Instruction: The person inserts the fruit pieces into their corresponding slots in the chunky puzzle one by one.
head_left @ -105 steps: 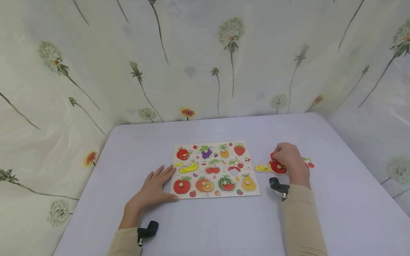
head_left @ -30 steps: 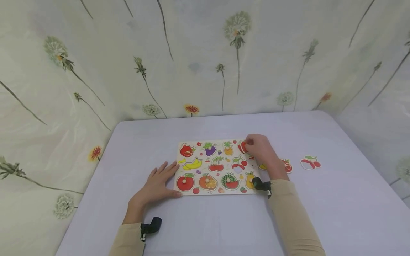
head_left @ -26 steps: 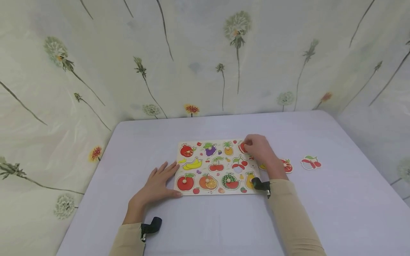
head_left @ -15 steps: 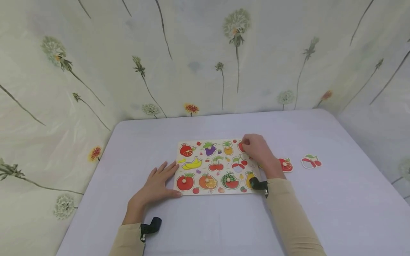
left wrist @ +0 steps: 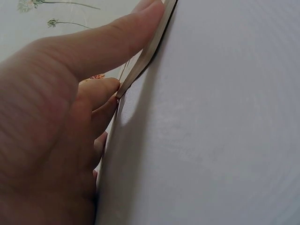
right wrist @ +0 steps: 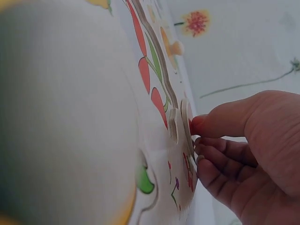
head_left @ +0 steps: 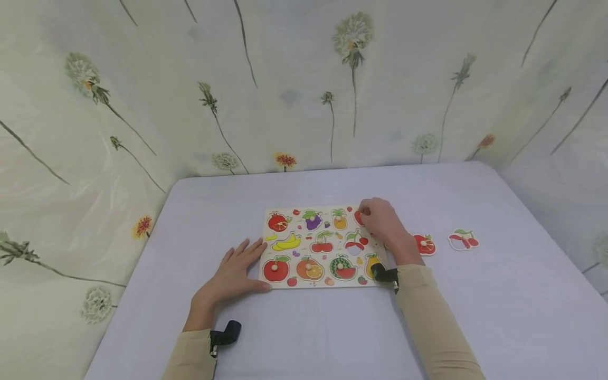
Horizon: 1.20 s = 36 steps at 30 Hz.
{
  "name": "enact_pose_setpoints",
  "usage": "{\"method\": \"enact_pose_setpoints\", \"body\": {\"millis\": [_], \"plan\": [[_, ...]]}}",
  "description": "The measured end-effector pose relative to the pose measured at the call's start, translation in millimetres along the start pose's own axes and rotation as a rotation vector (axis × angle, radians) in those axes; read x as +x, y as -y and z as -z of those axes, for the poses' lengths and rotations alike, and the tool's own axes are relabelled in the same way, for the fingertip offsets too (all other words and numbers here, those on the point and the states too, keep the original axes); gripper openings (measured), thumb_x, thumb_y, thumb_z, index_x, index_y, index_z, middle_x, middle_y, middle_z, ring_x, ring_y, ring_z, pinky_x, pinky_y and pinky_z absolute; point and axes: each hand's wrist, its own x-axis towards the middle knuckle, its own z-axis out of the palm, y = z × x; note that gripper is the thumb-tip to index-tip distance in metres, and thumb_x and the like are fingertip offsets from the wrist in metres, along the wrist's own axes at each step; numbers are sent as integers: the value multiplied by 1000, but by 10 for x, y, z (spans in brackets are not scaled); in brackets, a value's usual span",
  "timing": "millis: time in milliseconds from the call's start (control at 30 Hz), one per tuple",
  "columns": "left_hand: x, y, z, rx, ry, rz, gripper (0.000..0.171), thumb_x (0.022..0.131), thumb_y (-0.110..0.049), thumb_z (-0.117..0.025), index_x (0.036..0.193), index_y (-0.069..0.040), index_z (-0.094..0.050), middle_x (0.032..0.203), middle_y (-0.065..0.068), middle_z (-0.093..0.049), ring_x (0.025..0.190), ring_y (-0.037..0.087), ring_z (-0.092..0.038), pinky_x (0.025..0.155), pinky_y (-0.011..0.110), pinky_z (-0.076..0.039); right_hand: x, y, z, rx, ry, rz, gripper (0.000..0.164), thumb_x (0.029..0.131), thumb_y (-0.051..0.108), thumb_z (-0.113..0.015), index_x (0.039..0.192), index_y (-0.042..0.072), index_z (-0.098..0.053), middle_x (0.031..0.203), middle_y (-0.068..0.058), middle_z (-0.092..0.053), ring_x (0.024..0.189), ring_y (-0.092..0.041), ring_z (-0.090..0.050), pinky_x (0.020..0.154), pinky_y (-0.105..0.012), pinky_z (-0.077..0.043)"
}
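Pale curtains (head_left: 294,68) printed with dandelions and orange flowers hang behind the table (head_left: 313,332), which is covered in smooth lilac-white cloth and has rounded far corners. Near its middle lies a flat, rectangular fruit puzzle board (head_left: 343,283), cream, straight-edged, bright with three rows of four fruits. Cloth shows along its near side and between its far edge and the table's back edge, which are well apart.

The left hand (head_left: 235,269) lies at the board's left edge, fingers extended and spread, thumb touching the near left corner. The right hand (head_left: 383,221) is at the far right corner, thumb and fingertips closed in a pinch on a red fruit piece (head_left: 358,217). The fingers hide much of that piece; I cannot tell whether it is fully seated.

Right of the board, on the cloth, lie a pomegranate piece (head_left: 426,244), near the right forearm, and, farther out, a cherry piece (head_left: 463,240) whitened by glare. Small round knobs (head_left: 274,268) stand on several fruits, the apple and watermelon among them.
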Motion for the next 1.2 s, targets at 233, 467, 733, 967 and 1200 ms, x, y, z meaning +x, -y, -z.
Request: {"method": "enact_pose_setpoints", "body": {"millis": [233,467,733,967,1200], "plan": [[15,-20,-1,-3,-2,-10,105,70,-59,-80,157,-33,-27,165,-11,-25,157,24,-6,125,59,-4,1,-31,32,-13,21,-4,22,97,11,-56,116,8,-68,113,-12,-59,102,-28,-52,87,-41,-50],[12,-35,30,-4,-8,-20,105,70,-57,-81,157,-31,-29,165,-9,-26,157,26,-7,125,59,-4,6,-26,40,-1,18,-8,23,97,12,-56,117,8,-67,116,-12,-60,104,-28,-51,90,-42,-50],[4,-42,28,-11,-11,-22,104,70,-56,-81,157,-30,-30,165,-8,-26,157,26,-7,125,59,-4,-11,-17,76,24,41,-30,26,96,16,-55,120,9,-65,118,-12,-60,103,-28,-53,80,-35,-52],[13,-19,6,2,-6,-20,104,70,-57,-80,157,-31,-29,166,-9,-25,157,26,-7,125,59,-4,-54,-57,146,11,39,-39,27,96,18,-56,120,9,-64,117,-13,-61,101,-29,-55,85,-42,-53],[3,-8,-5,9,-5,-14,104,71,-56,-80,157,-30,-29,166,-9,-25,157,26,-6,125,60,-4,-143,-155,239,-5,42,-97,27,97,18,-55,122,10,-61,117,-14,-59,105,-31,-51,89,-46,-51]]}}
